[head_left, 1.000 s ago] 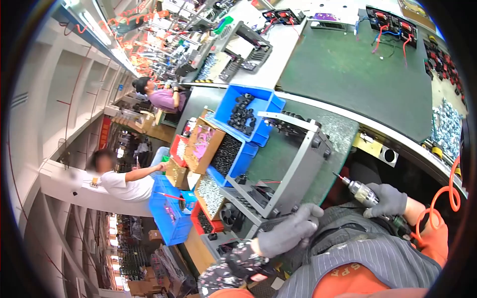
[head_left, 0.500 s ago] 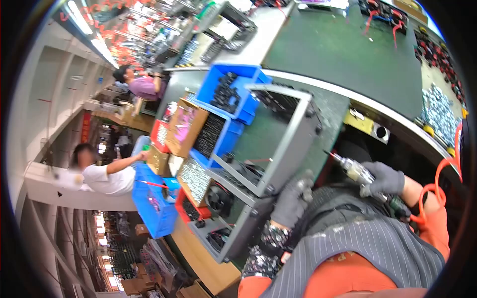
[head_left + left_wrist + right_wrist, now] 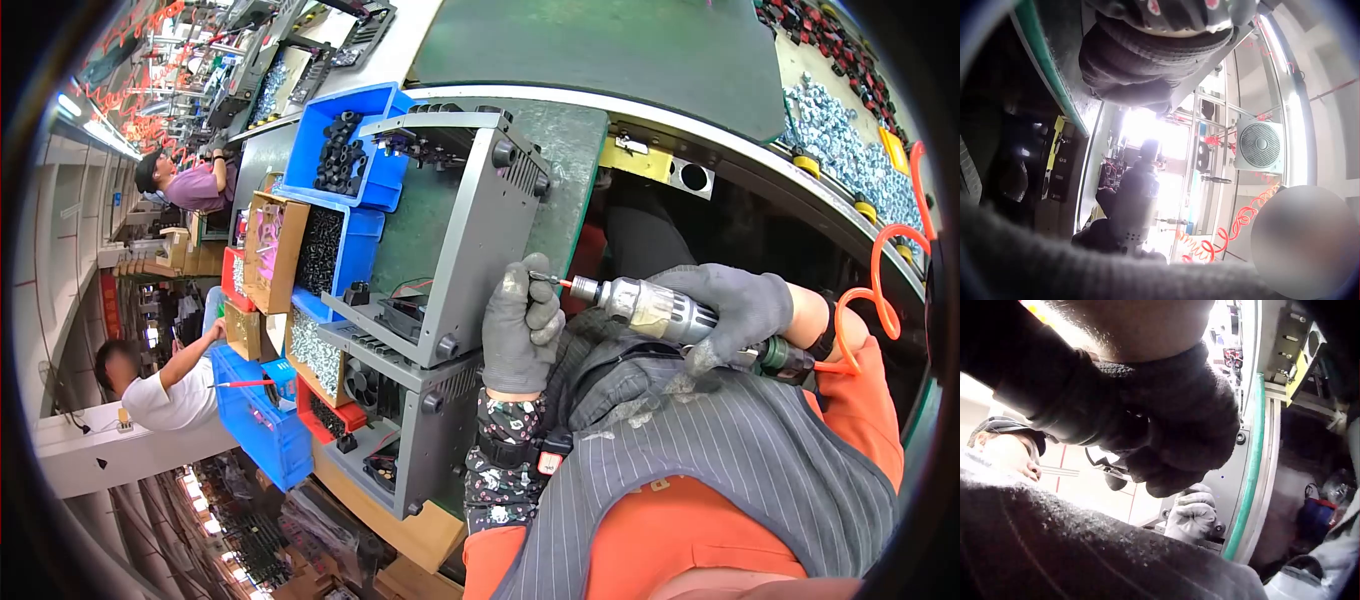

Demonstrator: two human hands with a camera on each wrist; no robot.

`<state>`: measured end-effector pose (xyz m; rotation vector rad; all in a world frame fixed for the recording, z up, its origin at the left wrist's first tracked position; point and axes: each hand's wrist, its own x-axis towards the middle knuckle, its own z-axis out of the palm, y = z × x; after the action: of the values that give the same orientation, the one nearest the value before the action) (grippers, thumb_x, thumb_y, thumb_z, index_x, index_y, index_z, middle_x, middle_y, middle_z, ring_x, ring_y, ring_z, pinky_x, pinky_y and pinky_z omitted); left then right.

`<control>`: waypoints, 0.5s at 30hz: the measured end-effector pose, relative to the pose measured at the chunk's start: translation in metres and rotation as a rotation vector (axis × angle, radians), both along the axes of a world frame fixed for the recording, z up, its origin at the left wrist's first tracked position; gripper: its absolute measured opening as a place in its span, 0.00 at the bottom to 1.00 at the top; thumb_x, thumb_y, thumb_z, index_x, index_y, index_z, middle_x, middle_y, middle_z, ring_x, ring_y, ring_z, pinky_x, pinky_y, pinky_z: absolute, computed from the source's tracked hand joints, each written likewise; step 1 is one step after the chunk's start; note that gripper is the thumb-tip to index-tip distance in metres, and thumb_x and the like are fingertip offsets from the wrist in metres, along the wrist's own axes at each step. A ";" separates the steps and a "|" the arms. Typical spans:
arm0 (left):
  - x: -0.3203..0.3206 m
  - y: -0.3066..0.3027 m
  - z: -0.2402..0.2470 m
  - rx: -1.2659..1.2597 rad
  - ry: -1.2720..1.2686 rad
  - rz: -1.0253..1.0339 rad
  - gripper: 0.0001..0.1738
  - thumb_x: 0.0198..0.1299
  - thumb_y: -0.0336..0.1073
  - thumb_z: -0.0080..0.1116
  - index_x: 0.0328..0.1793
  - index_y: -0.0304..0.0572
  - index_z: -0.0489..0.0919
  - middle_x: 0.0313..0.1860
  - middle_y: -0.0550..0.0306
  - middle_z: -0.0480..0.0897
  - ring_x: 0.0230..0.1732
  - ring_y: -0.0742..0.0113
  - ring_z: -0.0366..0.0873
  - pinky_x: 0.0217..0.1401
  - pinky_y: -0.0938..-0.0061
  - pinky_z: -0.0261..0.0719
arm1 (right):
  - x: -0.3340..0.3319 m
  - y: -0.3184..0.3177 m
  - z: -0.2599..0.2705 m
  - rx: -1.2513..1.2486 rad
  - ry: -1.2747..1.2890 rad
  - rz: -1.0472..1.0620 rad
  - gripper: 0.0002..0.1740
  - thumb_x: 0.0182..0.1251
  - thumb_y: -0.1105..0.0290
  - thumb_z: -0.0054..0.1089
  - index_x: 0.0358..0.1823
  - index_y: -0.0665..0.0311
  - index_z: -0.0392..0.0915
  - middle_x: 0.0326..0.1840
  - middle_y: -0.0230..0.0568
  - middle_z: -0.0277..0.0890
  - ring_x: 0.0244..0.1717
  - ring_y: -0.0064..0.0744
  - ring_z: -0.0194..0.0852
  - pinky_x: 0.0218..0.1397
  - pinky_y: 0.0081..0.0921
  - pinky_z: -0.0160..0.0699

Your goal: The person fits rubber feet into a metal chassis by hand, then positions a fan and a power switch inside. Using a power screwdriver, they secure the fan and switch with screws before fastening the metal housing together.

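Silver air screwdriver (image 3: pixel 640 303): clasped level in curled grey-gloved right hand (image 3: pixel 735 315), beside grey metal case (image 3: pixel 470 230) on green bench mat (image 3: pixel 572 155). Pinches its bit (image 3: pixel 552 281) with fingertips of grey-gloved left hand (image 3: pixel 520 335).

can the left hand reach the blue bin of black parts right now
Probably, but not directly: the left hand pinches the tip of the screwdriver, and the grey case stands between it and the blue bin, whose top is open.
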<state>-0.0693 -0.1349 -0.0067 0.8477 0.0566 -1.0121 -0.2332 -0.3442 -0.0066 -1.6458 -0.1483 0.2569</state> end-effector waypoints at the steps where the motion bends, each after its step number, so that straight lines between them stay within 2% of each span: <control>1: -0.001 -0.001 0.001 0.011 -0.024 0.012 0.18 0.69 0.46 0.49 0.51 0.38 0.73 0.27 0.65 0.74 0.18 0.83 0.58 0.14 0.89 0.58 | -0.001 0.000 -0.001 0.046 0.007 -0.001 0.37 0.45 0.61 0.72 0.56 0.69 0.69 0.40 0.40 0.77 0.38 0.28 0.75 0.44 0.26 0.76; 5: -0.004 -0.006 0.002 0.042 -0.036 0.020 0.18 0.69 0.45 0.49 0.49 0.36 0.73 0.26 0.66 0.74 0.18 0.83 0.58 0.13 0.89 0.58 | -0.003 -0.003 -0.009 0.052 0.030 0.018 0.36 0.45 0.62 0.72 0.56 0.69 0.69 0.39 0.39 0.77 0.37 0.26 0.75 0.43 0.25 0.77; 8: -0.009 -0.011 0.006 0.174 -0.162 0.049 0.18 0.69 0.45 0.49 0.47 0.35 0.74 0.24 0.67 0.72 0.18 0.84 0.58 0.13 0.89 0.56 | -0.004 -0.006 -0.013 0.052 -0.044 0.003 0.34 0.45 0.63 0.71 0.55 0.69 0.70 0.38 0.39 0.77 0.37 0.26 0.74 0.42 0.25 0.77; 10: -0.010 -0.010 0.010 0.402 -0.525 -0.023 0.18 0.69 0.46 0.50 0.44 0.35 0.76 0.23 0.68 0.70 0.18 0.85 0.58 0.15 0.89 0.56 | -0.004 -0.010 -0.007 0.104 0.032 0.053 0.32 0.45 0.63 0.71 0.53 0.69 0.71 0.37 0.38 0.77 0.36 0.27 0.75 0.42 0.26 0.76; 11: -0.010 -0.007 0.010 0.412 -0.522 -0.026 0.18 0.69 0.46 0.50 0.44 0.35 0.76 0.23 0.68 0.70 0.18 0.85 0.58 0.15 0.89 0.56 | -0.005 -0.010 -0.007 0.113 0.035 0.053 0.32 0.45 0.63 0.71 0.53 0.69 0.71 0.37 0.38 0.77 0.36 0.27 0.75 0.42 0.26 0.76; 13: -0.009 -0.004 0.011 0.482 -0.595 -0.099 0.18 0.65 0.47 0.55 0.45 0.37 0.79 0.27 0.65 0.76 0.20 0.82 0.66 0.19 0.86 0.64 | -0.005 -0.011 -0.008 0.148 0.040 0.032 0.32 0.44 0.63 0.71 0.52 0.68 0.71 0.36 0.39 0.77 0.36 0.28 0.75 0.42 0.27 0.76; 14: -0.011 -0.003 0.010 0.488 -0.593 -0.103 0.18 0.65 0.47 0.55 0.45 0.37 0.79 0.27 0.65 0.76 0.20 0.82 0.66 0.19 0.86 0.64 | -0.004 -0.013 -0.008 0.155 0.041 0.030 0.32 0.44 0.63 0.71 0.52 0.68 0.71 0.36 0.39 0.77 0.36 0.28 0.75 0.42 0.27 0.76; 15: -0.015 -0.001 0.008 0.534 -0.801 -0.229 0.17 0.65 0.45 0.55 0.46 0.36 0.79 0.30 0.63 0.78 0.24 0.80 0.70 0.24 0.82 0.68 | -0.002 -0.017 -0.010 0.065 0.019 0.014 0.32 0.44 0.62 0.71 0.51 0.68 0.71 0.35 0.39 0.77 0.36 0.29 0.76 0.42 0.27 0.76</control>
<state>-0.0838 -0.1361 0.0013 1.7317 -0.4809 -0.8092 -0.2356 -0.3607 -0.0164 -1.5778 -0.1524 0.2750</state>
